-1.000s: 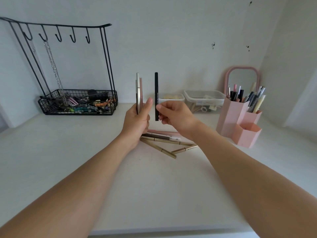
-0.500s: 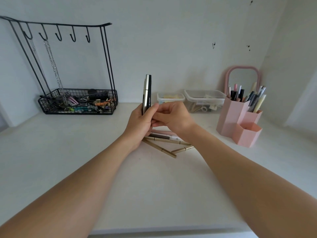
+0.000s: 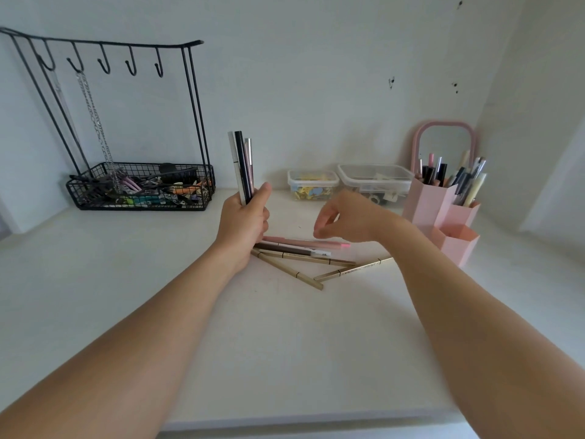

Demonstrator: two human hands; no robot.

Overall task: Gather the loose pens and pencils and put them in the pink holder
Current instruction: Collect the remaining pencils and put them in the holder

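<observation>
five loose pens (image 3: 297,249), two clear tubs (image 3: 375,182), five hooks (image 3: 104,63)

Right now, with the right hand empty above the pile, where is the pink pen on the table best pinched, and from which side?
Probably at the pink pen's right half, from above. It lies flat at the far edge of the pile, its left end close to the left hand, which holds the upright bundle. The right half is bare, just under the right hand's fingertips, leaving room for a thumb-and-finger pinch across the barrel.
</observation>
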